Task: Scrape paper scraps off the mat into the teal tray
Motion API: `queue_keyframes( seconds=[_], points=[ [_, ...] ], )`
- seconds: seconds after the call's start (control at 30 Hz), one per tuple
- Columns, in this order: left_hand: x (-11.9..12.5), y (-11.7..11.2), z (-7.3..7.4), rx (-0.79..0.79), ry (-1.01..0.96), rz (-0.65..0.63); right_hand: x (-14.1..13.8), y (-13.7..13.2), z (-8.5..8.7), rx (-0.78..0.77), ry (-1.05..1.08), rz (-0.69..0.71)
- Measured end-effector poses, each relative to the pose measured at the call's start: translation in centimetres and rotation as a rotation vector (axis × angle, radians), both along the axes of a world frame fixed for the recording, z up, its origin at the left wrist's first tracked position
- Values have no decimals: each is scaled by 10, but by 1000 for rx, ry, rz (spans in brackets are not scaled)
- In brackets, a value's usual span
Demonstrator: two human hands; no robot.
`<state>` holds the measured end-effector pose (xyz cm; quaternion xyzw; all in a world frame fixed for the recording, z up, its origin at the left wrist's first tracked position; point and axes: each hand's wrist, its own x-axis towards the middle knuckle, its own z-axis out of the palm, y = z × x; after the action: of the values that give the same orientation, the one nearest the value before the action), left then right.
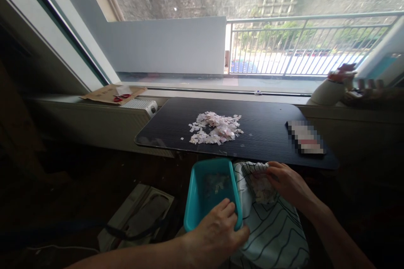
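Observation:
My left hand (221, 225) is closed on the near right rim of a teal plastic bin (189, 201), thumb outside and fingers over the edge. A few paper scraps (220, 183) lie at the bottom of the bin. Directly to its right, a pale cloth (274, 231) with dark wavy lines forms a pouch with more scraps (263, 187) inside. My right hand (287, 180) pinches the cloth's far edge between thumb and fingers. Beyond both hands, a loose heap of small white and pinkish paper pieces (217, 128) is spread on a black tabletop (167, 122).
A phone-like object (304, 136), blurred out, lies at the table's right end. Left of the table are a radiator (139, 107) and a brown paper bag (110, 92) with red-handled scissors (121, 98). A box-like thing (139, 214) sits on the floor. A window stands behind.

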<state>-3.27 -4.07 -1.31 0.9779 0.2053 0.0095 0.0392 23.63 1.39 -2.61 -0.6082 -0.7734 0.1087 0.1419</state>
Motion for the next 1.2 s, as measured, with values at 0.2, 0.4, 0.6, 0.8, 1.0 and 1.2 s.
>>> queue_keyframes(
  seconds=[0.2, 0.4, 0.6, 0.8, 1.0, 1.2],
  points=[
    [-4, 1, -2, -72, 33, -14, -2, 1, 2, -30, -31, 10],
    [3, 1, -21, -155, 100, 43, -2, 1, -1, -9, -32, -25],
    [-2, -10, -6, -97, 151, -27, 0, 1, 2, -1, -39, -6],
    [-11, -3, -1, -82, 98, -98, -13, 1, 10, -8, -61, 4],
    [4, 3, -8, -89, 75, -79, -14, 0, 14, -20, -30, 0],
    [2, 4, 21, -134, 71, -27, 6, -4, 26, -38, 149, -21]
  ],
)
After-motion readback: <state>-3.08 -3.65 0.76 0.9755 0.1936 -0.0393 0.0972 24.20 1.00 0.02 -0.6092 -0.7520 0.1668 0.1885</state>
